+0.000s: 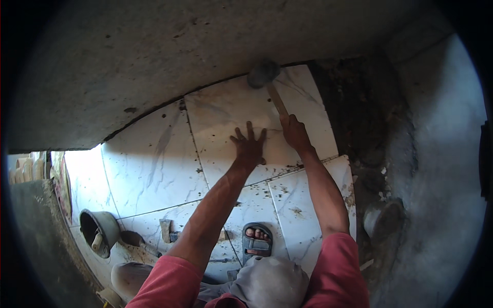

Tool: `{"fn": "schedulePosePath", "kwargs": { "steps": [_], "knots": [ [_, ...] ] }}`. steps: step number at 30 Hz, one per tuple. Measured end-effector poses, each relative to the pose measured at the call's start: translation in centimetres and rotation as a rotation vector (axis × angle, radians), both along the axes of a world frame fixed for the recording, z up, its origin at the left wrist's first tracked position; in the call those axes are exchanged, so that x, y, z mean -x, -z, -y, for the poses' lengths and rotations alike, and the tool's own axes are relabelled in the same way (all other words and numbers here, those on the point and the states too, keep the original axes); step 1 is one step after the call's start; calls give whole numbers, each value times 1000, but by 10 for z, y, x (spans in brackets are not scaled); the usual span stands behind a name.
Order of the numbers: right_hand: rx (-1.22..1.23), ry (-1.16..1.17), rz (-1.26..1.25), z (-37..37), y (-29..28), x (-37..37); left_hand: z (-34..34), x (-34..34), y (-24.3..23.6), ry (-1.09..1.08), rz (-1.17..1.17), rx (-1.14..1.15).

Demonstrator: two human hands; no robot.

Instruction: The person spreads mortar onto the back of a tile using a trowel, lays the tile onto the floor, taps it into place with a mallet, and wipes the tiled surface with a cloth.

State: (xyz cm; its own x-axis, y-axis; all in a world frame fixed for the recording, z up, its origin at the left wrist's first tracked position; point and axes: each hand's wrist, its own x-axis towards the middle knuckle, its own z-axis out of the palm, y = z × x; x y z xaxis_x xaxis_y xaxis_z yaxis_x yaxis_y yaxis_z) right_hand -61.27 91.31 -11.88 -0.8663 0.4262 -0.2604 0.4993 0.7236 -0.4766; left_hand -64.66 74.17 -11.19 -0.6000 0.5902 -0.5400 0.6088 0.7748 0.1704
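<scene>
My right hand [296,133] is wrapped round the wooden handle of a rubber mallet [263,73]. The dark mallet head is over the far part of a white marbled floor tile [221,110], close to the wall; whether it touches the tile I cannot tell. Flat on the same tile, with fingers spread, lies my left hand [250,147]. Dirt specks cover the tile's surface and its joints. A second white tile [303,197] lies nearer to me, beneath my right forearm, its right edge exposed.
A concrete wall [169,56] overhangs the far side. Bare dark ground [354,108] runs along the right. To the left are a tipped bucket [105,228], a trowel [134,240] and a hammer [167,231]. Another bucket-like container [382,218] stands at right. My sandalled foot [257,240] rests on the tiles.
</scene>
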Motion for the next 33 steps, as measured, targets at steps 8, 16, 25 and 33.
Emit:
{"fn": "schedulePosePath", "kwargs": {
  "steps": [8, 16, 25, 33],
  "knots": [
    [133, 396, -85, -65, -5, -39, 1, 3, 4, 24, -39, 49],
    [-43, 352, -16, -77, -3, -154, 2, 2, 4, 24, -29, 64],
    [-42, 273, -180, -82, -24, -229, 1, 1, 5, 39, -47, 74],
    [-34, 374, -149, -73, 0, -254, 0, 2, 4, 32, -52, 70]
  ]
}}
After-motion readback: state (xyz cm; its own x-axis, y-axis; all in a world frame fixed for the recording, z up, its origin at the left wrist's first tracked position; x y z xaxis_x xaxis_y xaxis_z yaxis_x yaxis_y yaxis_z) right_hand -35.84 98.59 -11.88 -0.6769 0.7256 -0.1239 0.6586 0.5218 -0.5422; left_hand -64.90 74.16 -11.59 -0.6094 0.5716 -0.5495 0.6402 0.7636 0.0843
